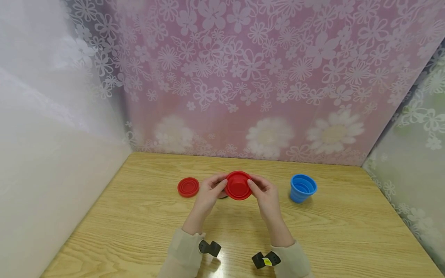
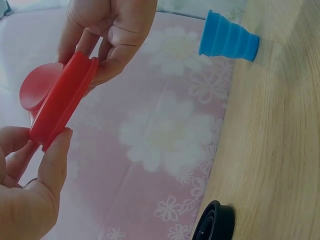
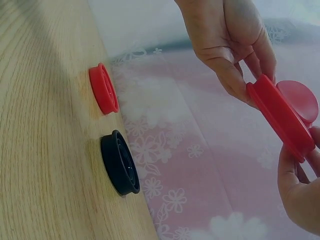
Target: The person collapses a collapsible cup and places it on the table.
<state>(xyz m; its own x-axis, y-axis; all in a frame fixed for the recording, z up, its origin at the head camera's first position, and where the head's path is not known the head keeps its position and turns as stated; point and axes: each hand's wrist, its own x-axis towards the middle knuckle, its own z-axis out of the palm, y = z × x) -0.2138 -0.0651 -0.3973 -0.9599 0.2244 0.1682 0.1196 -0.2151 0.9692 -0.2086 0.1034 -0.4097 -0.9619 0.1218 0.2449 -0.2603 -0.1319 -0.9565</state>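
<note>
Beige sleeves (image 1: 182, 253) come closest to the head camera, with black wrist-worn devices (image 1: 210, 248) fixed near their cuffs. Beyond them, the left hand (image 1: 208, 190) and the right hand (image 1: 265, 194) pinch opposite edges of a red collapsible cup (image 1: 238, 185), thumbs on the side facing the person and fingers behind. It is held up clear of the table (image 1: 347, 231), mostly folded into a thick ring, its round base standing out toward the head camera. That two-edge hold looks to be the weak point: if one thumb slid off the smooth rim, the cup could twist or drop, and uneven pressure might push its folds out lopsided. Just past the left hand, a black collapsed cup (image 3: 119, 164) lies on the table, largely hidden in the head view; a dropped cup could knock it. Farther left lies a flattened red cup (image 1: 188, 187). Off to the right, a blue collapsible cup (image 1: 303, 188) stands upright and extended, where a wide swing of the right forearm might tip it. Behind everything hangs a pink flowered curtain (image 1: 222, 96).
</note>
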